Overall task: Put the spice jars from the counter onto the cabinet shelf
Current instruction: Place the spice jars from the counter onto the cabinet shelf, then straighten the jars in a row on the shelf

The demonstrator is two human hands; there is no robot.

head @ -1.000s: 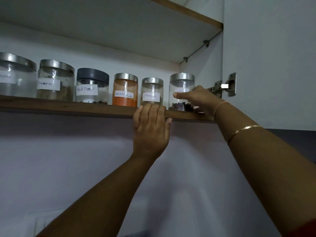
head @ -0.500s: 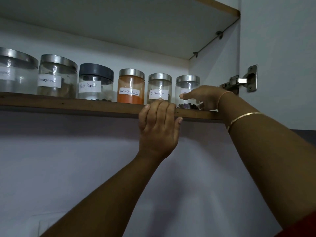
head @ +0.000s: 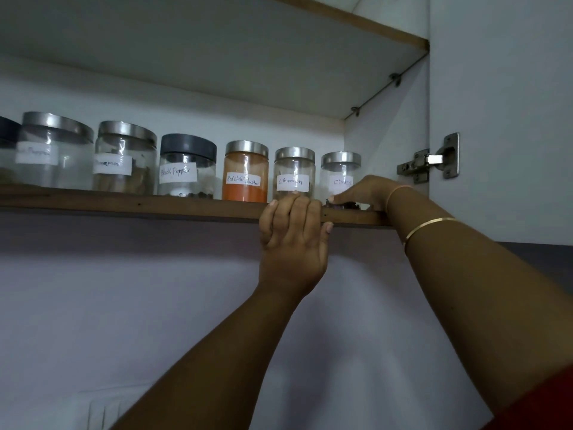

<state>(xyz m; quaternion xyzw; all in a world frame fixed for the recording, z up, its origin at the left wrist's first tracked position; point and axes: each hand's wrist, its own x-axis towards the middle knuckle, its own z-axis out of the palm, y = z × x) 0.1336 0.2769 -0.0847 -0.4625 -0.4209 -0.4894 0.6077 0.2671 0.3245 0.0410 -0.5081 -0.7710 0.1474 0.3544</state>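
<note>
Several labelled spice jars stand in a row on the wooden cabinet shelf [head: 124, 201]. From the right they read Cloves [head: 340, 167], Cinnamon [head: 294, 170], Red chilli powder [head: 245, 176] and Black Pepper [head: 187, 169], then two larger steel-lidded jars [head: 125, 159] [head: 54, 150]. My right hand [head: 364, 193] lies low on the shelf, its fingers stretched leftward across the base of the Cloves jar and touching it. My left hand [head: 293, 237] grips the shelf's front edge below the Cinnamon jar, fingers curled over the top.
The open cabinet door [head: 502, 103] with its metal hinge [head: 434, 159] stands close on the right. An upper shelf [head: 217, 41] hangs above the jars. A dark-lidded jar [head: 6, 141] is cut off at the left. Below the shelf is a pale wall [head: 124, 305].
My right hand has slid down from the Cloves jar's label to its base, so the label now shows. My left hand stays on the shelf edge.
</note>
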